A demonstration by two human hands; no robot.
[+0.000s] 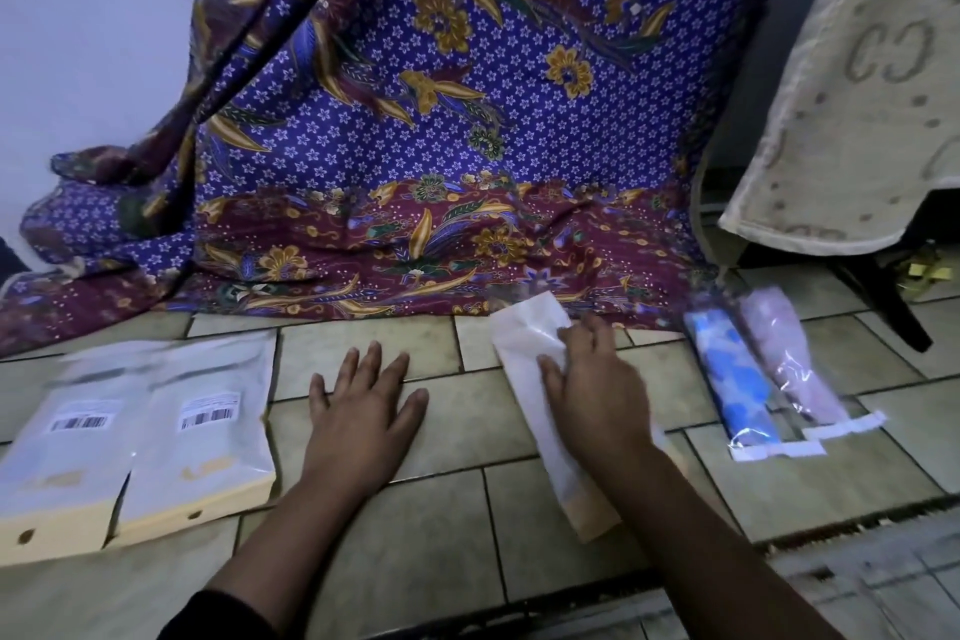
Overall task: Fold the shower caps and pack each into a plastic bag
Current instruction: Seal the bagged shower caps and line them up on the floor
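Left hand: the left hand [363, 405] lies flat on the tiled floor [441, 509], palm down and fingers spread, holding nothing. It is just left of the long white packet [524, 338].
Right hand: the right hand [592, 379] rests on top of the long white packet, with the thumb on the packet's left side. The frame is blurred there, so I cannot tell whether the fingers press it flat or curl round its edge.
Long white packet: it lies slanted on the floor, its pale tan end towards the person.
Packed caps: a blue patterned shower cap [727, 374] and a pink shower cap [789, 359], each rolled long inside a clear plastic bag, lie side by side right of the packet and apart from it.
Flat pouches: two white pouches [208, 431] [57, 437] with barcode labels lie side by side, well left of the packet.
Behind the packet: a purple and maroon batik cloth [441, 146] drapes down onto the floor.
Upper right of the packet: a beige towel [857, 94] hangs.
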